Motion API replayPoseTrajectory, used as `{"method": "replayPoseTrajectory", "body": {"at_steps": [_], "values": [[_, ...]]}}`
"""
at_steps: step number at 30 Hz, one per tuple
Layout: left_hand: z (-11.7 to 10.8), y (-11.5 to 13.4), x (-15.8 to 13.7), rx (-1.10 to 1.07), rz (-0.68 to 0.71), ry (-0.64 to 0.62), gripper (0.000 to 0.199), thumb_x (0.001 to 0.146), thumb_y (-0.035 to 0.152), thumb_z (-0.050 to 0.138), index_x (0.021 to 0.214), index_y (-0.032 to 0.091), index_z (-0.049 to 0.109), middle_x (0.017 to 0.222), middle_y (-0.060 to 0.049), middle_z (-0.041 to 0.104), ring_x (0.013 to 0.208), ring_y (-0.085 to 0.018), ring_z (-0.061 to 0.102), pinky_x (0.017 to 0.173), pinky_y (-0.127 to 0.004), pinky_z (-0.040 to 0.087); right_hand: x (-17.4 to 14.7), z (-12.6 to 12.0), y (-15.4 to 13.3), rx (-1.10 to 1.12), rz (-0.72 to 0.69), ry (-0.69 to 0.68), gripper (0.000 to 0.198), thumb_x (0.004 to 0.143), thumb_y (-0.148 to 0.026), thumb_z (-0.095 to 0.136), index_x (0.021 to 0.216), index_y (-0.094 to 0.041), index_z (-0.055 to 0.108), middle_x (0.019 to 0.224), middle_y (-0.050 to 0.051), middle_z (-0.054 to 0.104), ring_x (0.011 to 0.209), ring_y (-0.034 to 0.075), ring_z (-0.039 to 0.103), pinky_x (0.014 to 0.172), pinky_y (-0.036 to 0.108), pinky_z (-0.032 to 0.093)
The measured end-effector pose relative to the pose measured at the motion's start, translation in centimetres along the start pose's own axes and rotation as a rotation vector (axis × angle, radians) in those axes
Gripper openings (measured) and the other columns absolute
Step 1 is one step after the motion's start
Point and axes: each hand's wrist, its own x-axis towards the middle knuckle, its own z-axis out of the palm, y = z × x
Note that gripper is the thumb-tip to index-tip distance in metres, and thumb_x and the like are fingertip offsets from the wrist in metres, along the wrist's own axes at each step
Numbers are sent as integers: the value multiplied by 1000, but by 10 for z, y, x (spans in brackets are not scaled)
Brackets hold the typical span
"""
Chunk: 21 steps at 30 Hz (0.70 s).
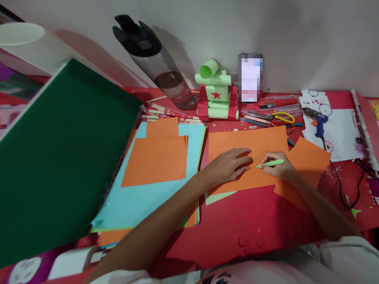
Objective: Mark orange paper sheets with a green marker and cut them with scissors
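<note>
A sheet of orange paper [245, 138] lies in front of me, with faint pale lines drawn near its middle. My left hand [229, 163] rests flat on the sheet, fingers stretched out towards one of the lines. Between the fingers of my right hand [276, 165] is a light green highlighter [276, 162]. Its tip meets the paper at the lower end of the upright line, just right of my left fingertips. A second orange sheet [310, 157] lies under my right wrist, and a pale green sheet [217, 198] sticks out below the first.
Left are blue paper [148, 205] with orange pieces [156, 157] and a large dark green board [68, 150]. Behind stand a water bottle [166, 67], a green-and-red paper model [217, 94] and a phone [250, 79]. Scissors [281, 117] and a glue gun [318, 120] lie right.
</note>
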Motion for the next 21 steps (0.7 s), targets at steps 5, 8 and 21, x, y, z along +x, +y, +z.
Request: {"method": "replayPoseTrajectory", "body": {"at_steps": [5,8,21], "values": [[-1,1,0,3,-1,3,34,111,37,46,124,20,73,146,-17,66,132,-31,66,104,-44,57,-2,0,-2,46,-2,40,12,83,-30,72,76,-20,71,61,-2,63,54,11,47,52,25,33],[-1,1,0,-5,0,11,34,111,37,47,123,19,73,146,-17,66,133,-31,65,106,-45,57,-7,2,-4,80,30,86,15,86,-34,71,81,-20,72,67,1,68,57,13,54,54,26,37],[-3,2,-1,-11,-10,-15,33,110,36,48,125,19,72,146,-18,65,131,-32,66,104,-45,57,-13,11,-8,-27,-13,96,8,83,-28,68,78,-22,66,61,-3,64,52,11,49,52,25,35]]}}
